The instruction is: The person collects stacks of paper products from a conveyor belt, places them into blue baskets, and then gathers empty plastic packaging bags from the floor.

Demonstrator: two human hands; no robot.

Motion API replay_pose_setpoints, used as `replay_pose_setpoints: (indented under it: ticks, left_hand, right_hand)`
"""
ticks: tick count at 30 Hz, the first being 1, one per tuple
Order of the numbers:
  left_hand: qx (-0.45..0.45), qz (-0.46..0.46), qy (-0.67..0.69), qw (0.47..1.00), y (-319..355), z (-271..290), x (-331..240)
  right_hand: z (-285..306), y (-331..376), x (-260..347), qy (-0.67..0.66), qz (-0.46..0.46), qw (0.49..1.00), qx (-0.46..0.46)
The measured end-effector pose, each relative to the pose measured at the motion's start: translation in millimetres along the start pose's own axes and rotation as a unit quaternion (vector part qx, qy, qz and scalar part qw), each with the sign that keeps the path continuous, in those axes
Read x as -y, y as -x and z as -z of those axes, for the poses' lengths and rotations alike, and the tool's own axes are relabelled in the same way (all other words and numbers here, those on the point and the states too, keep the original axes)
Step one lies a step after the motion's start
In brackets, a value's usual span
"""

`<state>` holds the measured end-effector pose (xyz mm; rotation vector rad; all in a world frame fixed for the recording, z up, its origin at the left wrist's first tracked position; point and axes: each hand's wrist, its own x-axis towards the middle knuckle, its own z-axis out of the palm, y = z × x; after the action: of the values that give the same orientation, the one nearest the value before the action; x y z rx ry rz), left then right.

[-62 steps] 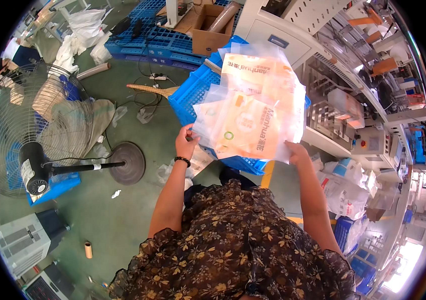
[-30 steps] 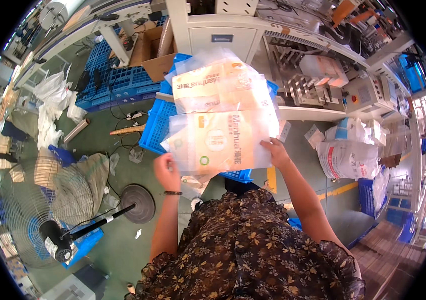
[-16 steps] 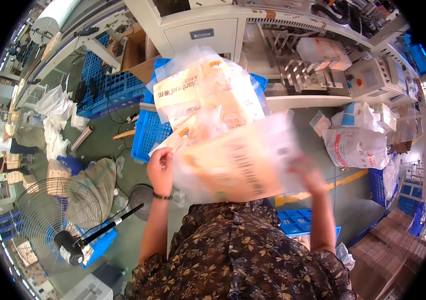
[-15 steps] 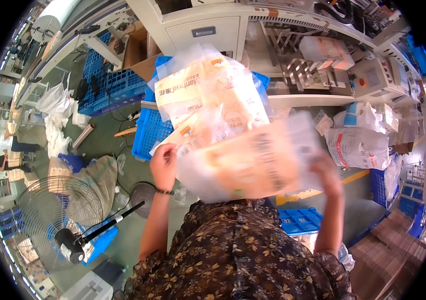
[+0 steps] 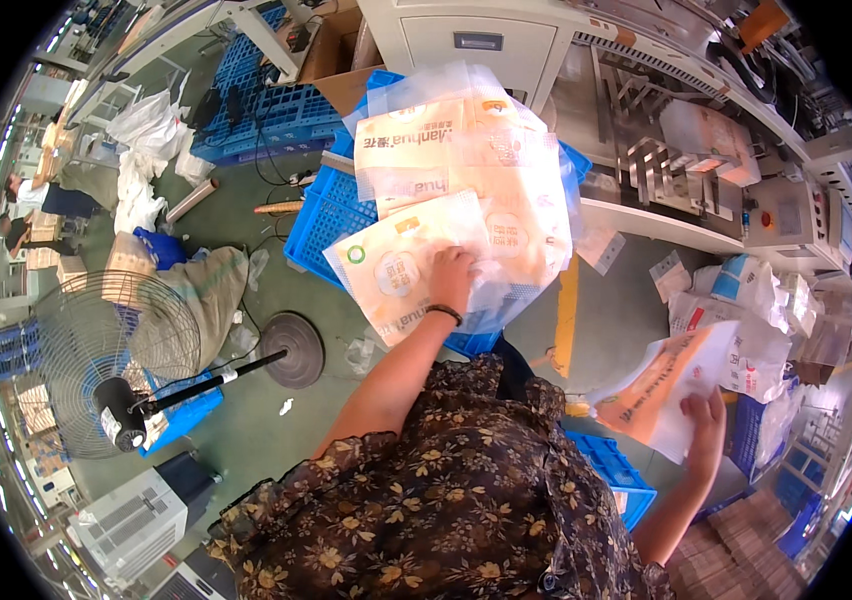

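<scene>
1. Well to the left of the left grip, a floor fan point(image 5: 151, 350) has its round base point(image 5: 293, 350) on the green floor.
2. Just left of and ahead of the left grip shows the mesh wall of a blue crate point(image 5: 321, 225).
3. Directly under the left grip lies a peach printed bag point(image 5: 396, 270), set askew and reaching out to its left.
4. The left grip point(image 5: 453, 280) rests on that bag with its fingers bent; I cannot tell whether they pinch it.
5. Ahead of the left grip, a pile of clear-edged bags point(image 5: 476, 140) covers most of the crate.
6. Below and left of the right grip sits a smaller blue crate point(image 5: 601, 465).
7. From the right grip, a loose bag point(image 5: 661, 385) stretches leftward, tilted, above the floor.
8. The right grip point(image 5: 706, 420) is closed on this bag's right end.
9. White sacks point(image 5: 751, 345) stand beyond the right grip.
</scene>
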<state>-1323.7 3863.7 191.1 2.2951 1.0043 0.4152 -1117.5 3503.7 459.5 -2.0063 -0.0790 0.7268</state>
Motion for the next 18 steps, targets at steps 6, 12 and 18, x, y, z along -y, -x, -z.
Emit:
replay_pose_setpoints:
  ticks: [6,12,18]
  left_hand:
    - [-0.069,0.233,0.641,0.728,-4,73,4]
    - [0.067,0.162,0.773,0.61,36,272,3]
    - [0.194,0.109,0.758,0.613,71,409,-38]
  right_hand:
    - [-36,-20,-2,0.058,0.009,0.994,0.09]
    - [-61,-4,63,0.039,0.092,0.993,0.057]
    - [-160,22,183,0.008,0.303,0.938,0.169]
